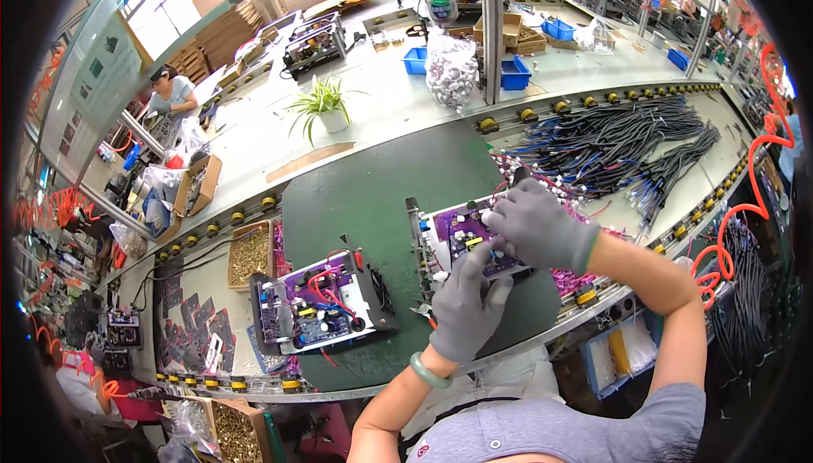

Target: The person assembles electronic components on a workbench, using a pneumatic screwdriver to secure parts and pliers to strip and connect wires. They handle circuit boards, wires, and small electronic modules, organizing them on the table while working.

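Both my hands wear grey gloves and work at a purple circuit board [457, 224] in a metal housing, on the green mat [381, 179]. My left hand [468, 306] is at the board's near edge, fingers stretched up over it and thumb apart. My right hand [542, 224] curls over the right part of the board, its fingers closed; what they grip is hidden. A small dark piece [519, 177] sticks up beside its knuckles. Cutters [422, 311] with red handles lie by my left hand. A second housing with a purple board [318, 302] and red wires sits further left.
Bundled black cables [618, 141] lie to the right, with small-connector wires near my right hand. A box of brass-coloured parts [251, 256] and dark flat pieces [199, 323] lie left. A potted plant [333, 116] stands beyond the mat. A coiled orange hose [754, 184] hangs at right.
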Demonstrator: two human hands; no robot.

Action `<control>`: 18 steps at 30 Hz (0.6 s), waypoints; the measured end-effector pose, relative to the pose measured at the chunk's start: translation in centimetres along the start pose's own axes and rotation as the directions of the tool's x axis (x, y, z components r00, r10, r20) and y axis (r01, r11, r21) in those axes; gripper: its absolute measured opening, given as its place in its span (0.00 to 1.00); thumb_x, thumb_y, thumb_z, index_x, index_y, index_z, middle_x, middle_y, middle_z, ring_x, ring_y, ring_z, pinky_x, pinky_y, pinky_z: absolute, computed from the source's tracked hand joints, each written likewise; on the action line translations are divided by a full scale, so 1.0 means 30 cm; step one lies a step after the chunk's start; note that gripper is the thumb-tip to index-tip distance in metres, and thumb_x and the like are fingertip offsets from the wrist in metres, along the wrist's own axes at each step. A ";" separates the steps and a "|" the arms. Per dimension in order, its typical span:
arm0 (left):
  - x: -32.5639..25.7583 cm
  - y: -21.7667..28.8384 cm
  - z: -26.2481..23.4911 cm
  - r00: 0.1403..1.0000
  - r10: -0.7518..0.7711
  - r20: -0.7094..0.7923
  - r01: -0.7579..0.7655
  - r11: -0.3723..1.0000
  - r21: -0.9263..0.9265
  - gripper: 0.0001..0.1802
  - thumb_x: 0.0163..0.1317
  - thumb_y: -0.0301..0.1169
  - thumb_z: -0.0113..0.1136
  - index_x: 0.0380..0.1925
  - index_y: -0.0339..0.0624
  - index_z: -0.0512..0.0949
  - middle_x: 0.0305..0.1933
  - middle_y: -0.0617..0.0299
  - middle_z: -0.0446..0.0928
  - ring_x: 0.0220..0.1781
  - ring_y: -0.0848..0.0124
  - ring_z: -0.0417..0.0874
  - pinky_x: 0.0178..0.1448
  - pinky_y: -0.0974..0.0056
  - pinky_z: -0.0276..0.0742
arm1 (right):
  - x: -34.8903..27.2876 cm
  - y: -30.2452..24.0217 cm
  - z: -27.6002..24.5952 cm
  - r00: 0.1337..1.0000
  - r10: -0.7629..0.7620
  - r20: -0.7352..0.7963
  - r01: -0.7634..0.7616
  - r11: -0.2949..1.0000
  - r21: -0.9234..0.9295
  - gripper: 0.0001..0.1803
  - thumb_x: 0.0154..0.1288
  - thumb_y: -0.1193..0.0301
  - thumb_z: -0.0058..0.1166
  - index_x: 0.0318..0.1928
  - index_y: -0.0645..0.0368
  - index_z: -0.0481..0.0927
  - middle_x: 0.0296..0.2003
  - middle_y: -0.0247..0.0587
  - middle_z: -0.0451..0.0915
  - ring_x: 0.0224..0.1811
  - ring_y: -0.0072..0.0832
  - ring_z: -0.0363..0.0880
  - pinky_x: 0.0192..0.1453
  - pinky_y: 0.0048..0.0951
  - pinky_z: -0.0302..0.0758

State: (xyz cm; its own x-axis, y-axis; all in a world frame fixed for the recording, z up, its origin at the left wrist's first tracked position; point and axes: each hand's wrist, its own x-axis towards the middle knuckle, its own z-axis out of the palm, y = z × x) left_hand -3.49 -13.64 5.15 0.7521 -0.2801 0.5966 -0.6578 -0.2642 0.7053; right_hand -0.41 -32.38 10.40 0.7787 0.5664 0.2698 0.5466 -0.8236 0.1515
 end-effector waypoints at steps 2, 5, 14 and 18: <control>0.019 -0.001 0.015 0.995 0.102 0.001 -0.102 0.992 0.070 0.14 0.57 0.32 0.70 0.42 0.44 0.79 0.37 0.58 0.80 0.24 0.65 0.80 0.27 0.62 0.76 | -0.064 -0.060 -0.005 0.991 0.001 -0.135 -0.010 0.998 -0.064 0.12 0.55 0.64 0.58 0.38 0.55 0.79 0.34 0.39 0.77 0.45 0.40 0.79 0.52 0.41 0.70; 0.021 -0.001 0.049 0.980 0.193 0.056 -0.199 0.969 0.145 0.09 0.58 0.33 0.70 0.33 0.45 0.79 0.29 0.59 0.77 0.23 0.65 0.80 0.27 0.61 0.75 | -0.146 -0.095 0.008 0.983 0.129 -0.132 -0.126 0.992 0.030 0.12 0.53 0.66 0.58 0.39 0.55 0.80 0.34 0.39 0.78 0.42 0.38 0.79 0.47 0.40 0.71; -0.011 -0.020 0.043 0.481 -0.422 0.768 0.877 0.247 -0.413 0.22 0.78 0.50 0.42 0.36 0.44 0.73 0.23 0.69 0.67 0.16 0.80 0.61 0.17 0.73 0.51 | -0.215 -0.045 0.060 0.935 0.221 -0.276 0.004 0.773 0.634 0.07 0.56 0.63 0.65 0.33 0.51 0.84 0.24 0.34 0.77 0.31 0.37 0.79 0.39 0.38 0.70; -0.020 -0.011 0.080 0.415 -0.257 0.873 0.899 -0.035 -0.437 0.26 0.78 0.53 0.37 0.36 0.45 0.74 0.24 0.67 0.70 0.17 0.80 0.65 0.18 0.74 0.56 | -0.207 -0.030 0.053 0.932 0.209 -0.296 -0.010 0.831 0.556 0.06 0.58 0.65 0.64 0.30 0.52 0.83 0.24 0.35 0.77 0.30 0.36 0.78 0.39 0.37 0.69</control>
State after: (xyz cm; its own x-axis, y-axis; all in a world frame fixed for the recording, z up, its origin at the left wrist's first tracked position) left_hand -3.83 -15.62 3.65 0.4460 -0.8540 -0.2678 0.7161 0.1610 0.6792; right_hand -5.25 -35.09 7.07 0.7490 0.3471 0.5644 0.6177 -0.6739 -0.4053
